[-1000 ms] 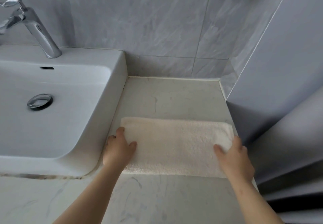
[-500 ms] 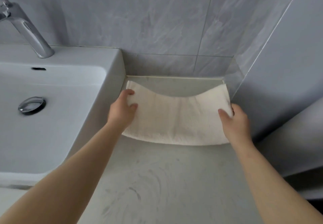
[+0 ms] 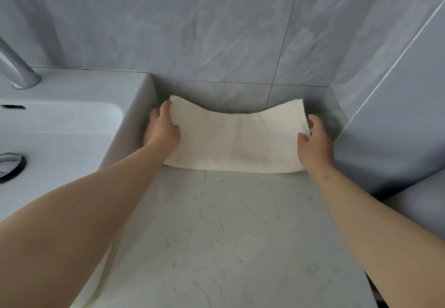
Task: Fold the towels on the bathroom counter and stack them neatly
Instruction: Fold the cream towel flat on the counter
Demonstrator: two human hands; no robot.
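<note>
Since there's only the head view to go on, here's what I've got. The towel (image 3: 237, 141) sits at the 12 o'clock end of the surface (image 3: 216, 235), right up by the tiled wall (image 3: 216, 31), with the sink (image 3: 130, 134) at 9 o'clock and a grey panel (image 3: 397, 115) at 3 o'clock. The left grip (image 3: 162, 129) is clamped on the towel's left end and the right grip (image 3: 314, 144) on its right end, thumbs on the face toward the camera. The near edge looks to rest on the surface while the far edge is raised.

Handling-wise, I'd call it light and totally floppy. The raised edge droops in the middle between the two hands, so it won't keep a line by itself. Terry isn't slippery and nothing here can break. Best hold is the corners or short ends, pulled a bit taut, or the layers will probably slide apart.

Stuff I can't make out:
- the fingers behind the towel, both sides
- how many layers it's folded into
- whether it touches the wall
- a pale patch at 7 o'clock under the left forearm (image 3: 96, 281). Might be another towel, can't tell
- the faucet (image 3: 16, 72), cropped at 10 o'clock
</note>
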